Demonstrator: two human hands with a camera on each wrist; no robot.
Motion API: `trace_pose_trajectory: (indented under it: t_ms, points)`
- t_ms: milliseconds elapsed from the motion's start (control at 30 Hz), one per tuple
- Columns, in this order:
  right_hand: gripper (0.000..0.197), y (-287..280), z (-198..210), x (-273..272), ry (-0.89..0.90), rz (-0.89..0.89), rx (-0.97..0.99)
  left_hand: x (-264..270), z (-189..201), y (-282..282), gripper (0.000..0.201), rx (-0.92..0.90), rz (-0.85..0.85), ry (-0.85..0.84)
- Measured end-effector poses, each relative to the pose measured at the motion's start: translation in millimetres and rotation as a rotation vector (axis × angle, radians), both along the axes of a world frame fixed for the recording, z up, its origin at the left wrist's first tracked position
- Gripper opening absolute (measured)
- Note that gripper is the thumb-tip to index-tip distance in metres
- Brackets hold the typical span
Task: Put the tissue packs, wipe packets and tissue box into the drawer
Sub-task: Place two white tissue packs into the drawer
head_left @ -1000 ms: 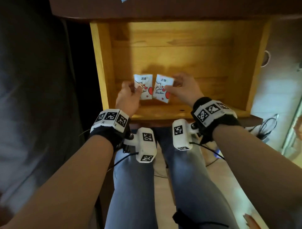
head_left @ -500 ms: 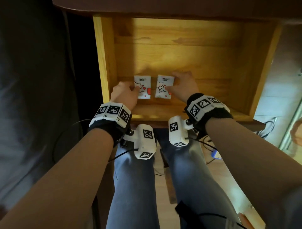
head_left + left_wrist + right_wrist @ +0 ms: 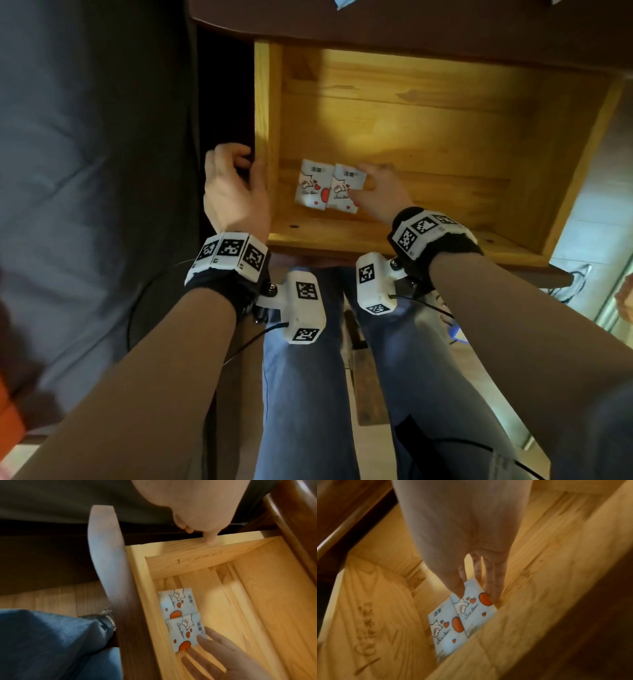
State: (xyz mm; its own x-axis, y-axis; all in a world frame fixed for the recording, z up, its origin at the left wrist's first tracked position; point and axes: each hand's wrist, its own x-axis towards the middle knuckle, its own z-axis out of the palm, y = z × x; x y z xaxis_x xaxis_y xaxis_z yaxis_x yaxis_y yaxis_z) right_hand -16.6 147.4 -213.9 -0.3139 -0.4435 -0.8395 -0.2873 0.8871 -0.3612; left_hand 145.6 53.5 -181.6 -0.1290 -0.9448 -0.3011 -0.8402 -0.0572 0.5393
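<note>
Left hand [image 3: 236,192] withdrawn from drawer [image 3: 579,178], packets [image 3: 329,186] now touching

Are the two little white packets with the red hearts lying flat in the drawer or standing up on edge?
Flat. Both packets lie printed face up, side by side on the drawer floor, the right hand touching the right one.

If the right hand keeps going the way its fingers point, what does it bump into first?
Probably the right packet: the right hand points left with its fingertips already at that packet's edge. Behind it lies the left packet, then the drawer wall.
</note>
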Motion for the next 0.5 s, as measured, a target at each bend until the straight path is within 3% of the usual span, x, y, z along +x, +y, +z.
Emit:
trace_pose_trajectory:
  t_ms: [133, 333, 500]
  points:
    - [0.053, -13, 0, 11, -0.115, 0.111, 0.002, 10, -12, 4, 0.026, 0.084, 0.000, -0.006]
    - [0.048, -32, -13, 24, -0.064, 0.241, -0.059, 16, -17, -1, 0.032, 0.178, -0.016, 0.019]
    - [0.047, -42, -20, 38, -0.128, 0.383, 0.039, 18, -20, -2, 0.032, 0.203, -0.006, 0.063]
